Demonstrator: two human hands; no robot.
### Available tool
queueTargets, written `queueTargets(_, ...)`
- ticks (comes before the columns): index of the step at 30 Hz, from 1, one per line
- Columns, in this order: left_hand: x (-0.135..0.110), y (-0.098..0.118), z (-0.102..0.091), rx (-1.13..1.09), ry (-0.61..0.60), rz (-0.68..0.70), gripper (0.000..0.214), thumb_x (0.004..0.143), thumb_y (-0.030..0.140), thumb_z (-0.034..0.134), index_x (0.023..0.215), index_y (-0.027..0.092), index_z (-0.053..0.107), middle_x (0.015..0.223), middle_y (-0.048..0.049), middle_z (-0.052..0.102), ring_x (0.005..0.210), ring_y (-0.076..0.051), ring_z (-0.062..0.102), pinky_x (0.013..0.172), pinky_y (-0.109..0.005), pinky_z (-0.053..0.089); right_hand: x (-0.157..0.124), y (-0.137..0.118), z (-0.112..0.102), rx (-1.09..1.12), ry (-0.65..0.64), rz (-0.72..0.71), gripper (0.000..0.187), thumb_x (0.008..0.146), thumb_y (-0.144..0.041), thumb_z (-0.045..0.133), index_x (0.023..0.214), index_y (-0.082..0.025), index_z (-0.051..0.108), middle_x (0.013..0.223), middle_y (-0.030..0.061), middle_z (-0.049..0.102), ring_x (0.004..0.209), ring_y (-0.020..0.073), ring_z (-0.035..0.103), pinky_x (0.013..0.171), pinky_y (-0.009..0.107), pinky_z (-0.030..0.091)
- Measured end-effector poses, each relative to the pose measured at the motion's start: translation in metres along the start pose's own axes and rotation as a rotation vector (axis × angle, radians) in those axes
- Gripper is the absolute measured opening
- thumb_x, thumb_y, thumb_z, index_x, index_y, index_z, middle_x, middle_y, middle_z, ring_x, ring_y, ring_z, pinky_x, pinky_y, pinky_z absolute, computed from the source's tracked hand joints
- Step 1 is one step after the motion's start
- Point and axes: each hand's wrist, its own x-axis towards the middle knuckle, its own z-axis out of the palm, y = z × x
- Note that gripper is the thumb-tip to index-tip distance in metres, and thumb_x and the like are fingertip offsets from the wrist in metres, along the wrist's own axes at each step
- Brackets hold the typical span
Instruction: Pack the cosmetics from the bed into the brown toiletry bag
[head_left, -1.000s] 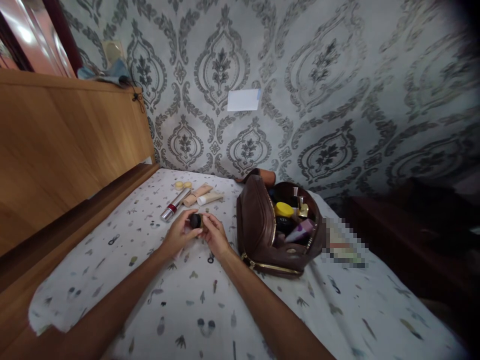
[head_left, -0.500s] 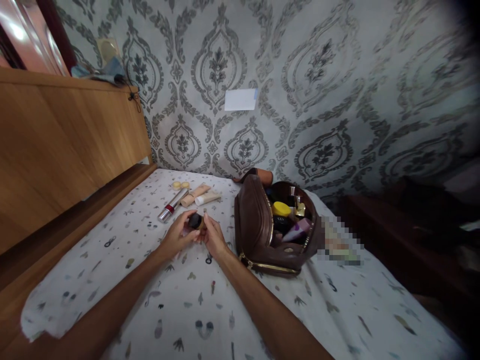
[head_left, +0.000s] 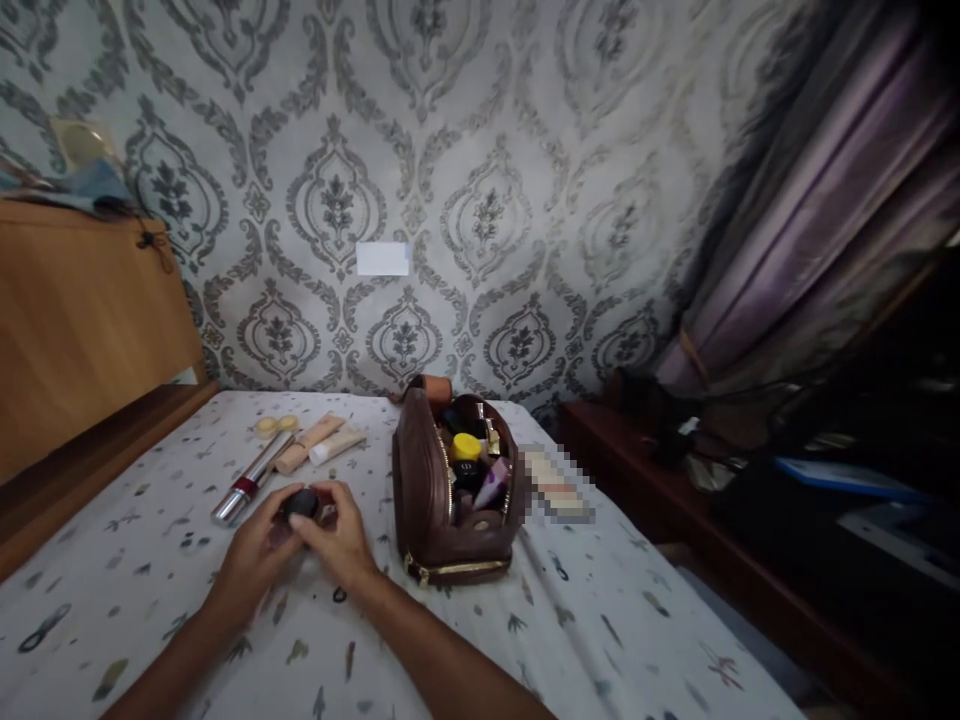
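Observation:
Both hands meet around a small black-lidded cosmetic jar [head_left: 301, 504] over the patterned white sheet. My left hand [head_left: 257, 545] is closed about its left side. My right hand [head_left: 343, 535] has its thumb against the lid's lower edge and its fingers curled at the far side. Most of the jar's body is hidden by the fingers. Just beyond lie a silver tube with a red band [head_left: 251, 482], a peach tube [head_left: 309, 444], a cream tube [head_left: 336, 445] and a pair of small yellow round pots [head_left: 277, 427].
An open brown cosmetic bag [head_left: 420, 480] with gold zips stands to the right, holding a yellow-lidded jar [head_left: 466, 447], a purple-and-white tube [head_left: 493, 484] and other items. A wooden panel [head_left: 90, 300] borders the left; a dark red ledge [head_left: 637, 480] runs along the right.
My view has swung to the right, so the bag and hands appear farther left. The right thumb now lies across the near edge of the lid; the jar remains held.

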Motion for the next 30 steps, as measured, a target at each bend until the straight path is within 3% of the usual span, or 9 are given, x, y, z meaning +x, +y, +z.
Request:
queueTargets(5, 0.002, -0.012, -0.003, 0.176, -0.010, 0.137, 0.041, 0.082, 0.040, 0.058, 0.120, 0.023, 0.061, 0.120, -0.0083, 0.068, 0.111, -0.030, 0.064, 0.096, -0.045, 0.052, -0.005, -0.005, 0.003, -0.258, -0.003, -0.078, 0.041, 0.066, -0.022, 0.078, 0.105, -0.022, 0.064, 0.102, 0.0036, 0.064, 0.097, 0.0220, 0.061, 0.088, 0.035, 0.050)
queueTargets(12, 0.006, -0.033, -0.002, 0.284, 0.014, 0.168, 0.048, 0.079, 0.048, 0.060, 0.120, 0.022, 0.058, 0.120, -0.0112, 0.069, 0.110, -0.032, 0.067, 0.094, -0.046, 0.055, -0.001, -0.020, -0.005, -0.452, -0.077, -0.069, 0.036, 0.069, -0.028, 0.077, 0.103, -0.022, 0.067, 0.105, 0.0071, 0.070, 0.104, 0.0276, 0.063, 0.093, 0.041, 0.048)
queueTargets(16, 0.006, -0.025, -0.001, 0.280, 0.029, 0.122, 0.055, 0.077, 0.055, 0.061, 0.121, 0.022, 0.056, 0.118, -0.0118, 0.070, 0.103, -0.033, 0.069, 0.087, -0.046, 0.057, 0.004, -0.039, -0.015, -0.474, -0.094, -0.002, 0.028, 0.068, -0.028, 0.079, 0.093, -0.022, 0.068, 0.091, 0.0036, 0.071, 0.088, 0.0237, 0.066, 0.081, 0.034, 0.050)
queueTargets(20, 0.002, -0.006, 0.001, 0.209, 0.013, 0.025, 0.064, 0.077, 0.062, 0.062, 0.126, 0.022, 0.053, 0.116, -0.0104, 0.070, 0.099, -0.031, 0.070, 0.081, -0.042, 0.060, 0.002, -0.075, -0.029, -0.454, -0.084, 0.091, 0.029, 0.069, -0.033, 0.078, 0.093, -0.021, 0.068, 0.083, 0.0000, 0.069, 0.078, 0.0185, 0.063, 0.070, 0.027, 0.048)
queueTargets(23, 0.000, 0.001, 0.001, 0.186, 0.001, 0.019, 0.063, 0.076, 0.063, 0.064, 0.123, 0.023, 0.053, 0.118, -0.0098, 0.069, 0.104, -0.031, 0.069, 0.087, -0.042, 0.059, -0.005, -0.113, -0.048, -0.392, -0.111, 0.085, 0.032, 0.069, -0.036, 0.079, 0.094, -0.020, 0.068, 0.078, -0.0020, 0.068, 0.072, 0.0156, 0.062, 0.065, 0.025, 0.048)
queueTargets(27, 0.000, -0.002, -0.001, 0.272, -0.034, 0.037, 0.061, 0.077, 0.064, 0.063, 0.123, 0.024, 0.054, 0.115, -0.0090, 0.071, 0.106, -0.031, 0.068, 0.091, -0.046, 0.057, -0.003, -0.164, -0.094, -0.229, -0.075, -0.131, 0.029, 0.075, -0.033, 0.075, 0.099, -0.021, 0.064, 0.094, 0.0000, 0.070, 0.085, 0.0154, 0.066, 0.077, 0.027, 0.053)
queueTargets(30, 0.001, -0.005, -0.002, 0.325, -0.051, 0.032, 0.062, 0.078, 0.066, 0.059, 0.124, 0.025, 0.054, 0.110, -0.0088, 0.072, 0.106, -0.032, 0.069, 0.092, -0.049, 0.056, 0.018, -0.185, -0.141, -0.294, 0.102, -0.221, 0.033, 0.078, -0.038, 0.072, 0.101, -0.019, 0.060, 0.100, 0.0040, 0.067, 0.085, 0.0164, 0.066, 0.072, 0.028, 0.054)
